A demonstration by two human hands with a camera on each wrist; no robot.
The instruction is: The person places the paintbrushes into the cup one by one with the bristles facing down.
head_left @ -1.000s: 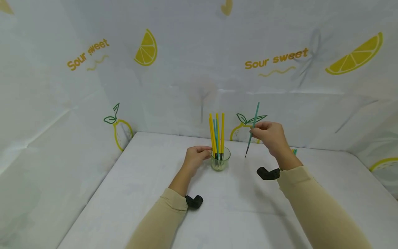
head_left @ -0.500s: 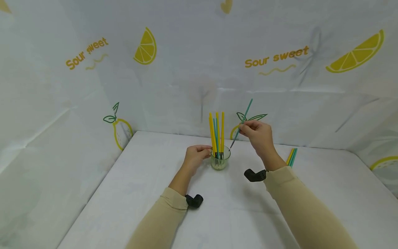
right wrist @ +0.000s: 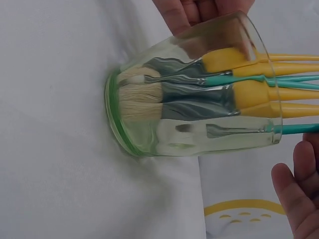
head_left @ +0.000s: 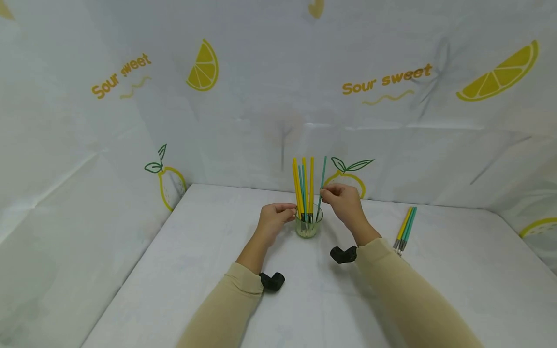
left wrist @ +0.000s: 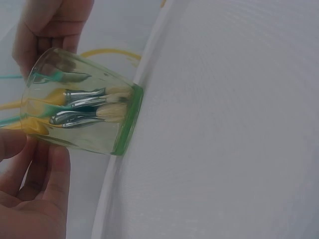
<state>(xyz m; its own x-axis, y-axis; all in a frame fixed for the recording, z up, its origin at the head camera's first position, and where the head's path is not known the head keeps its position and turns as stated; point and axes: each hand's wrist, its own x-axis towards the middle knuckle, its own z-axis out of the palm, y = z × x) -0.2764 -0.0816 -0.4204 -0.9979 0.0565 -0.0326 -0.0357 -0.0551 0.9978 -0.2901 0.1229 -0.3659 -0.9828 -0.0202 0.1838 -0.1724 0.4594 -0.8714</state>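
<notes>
The left hand [head_left: 274,220] reaches forward, low, its thumb and fingers pinching the left rim of a glass cup [head_left: 306,233]. The right hand [head_left: 345,199], bent down at the wrist, is higher and pinches 1 teal brush [head_left: 324,171] between thumb and fingertips. That slim brush leans slightly right, its small dark tip inside the cup, above the base. The clear, green-based cup stands upright on the table [head_left: 209,299], holding yellow and teal brushes [head_left: 311,181] with pale bristles downward.

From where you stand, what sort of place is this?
Probably a makeshift indoor work corner, though nothing wider shows: a white table, a lemon-printed backdrop and a glass holding paintbrushes.
</notes>
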